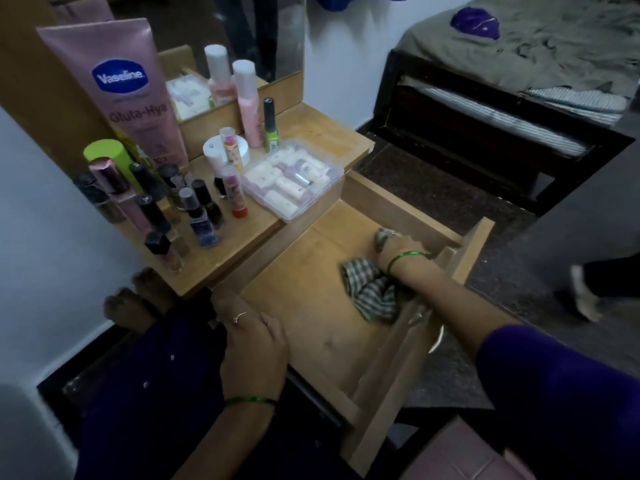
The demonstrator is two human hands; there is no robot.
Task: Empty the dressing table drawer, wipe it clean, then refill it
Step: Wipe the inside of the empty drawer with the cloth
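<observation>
tabletop: light wooden dressing table top (322, 133), pretty crowded on the left side
back left: big pink Vaseline lotion tube (121, 95) standing upright
front left: bunch of dark-capped nail polish bottles (194, 209) packed close together
middle: clear plastic box of small white tubes (294, 178), right at the edge above the open wooden drawer (311, 306)
bed: olive green rumpled sheet (540, 39) with a purple cloth bundle (476, 22) lying on it

left hand (254, 344) flat, right hand (398, 249) curled, gripping

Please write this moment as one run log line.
step: wiping | right hand: holds checked cloth in open wooden drawer | left hand: rests on drawer edge
</observation>
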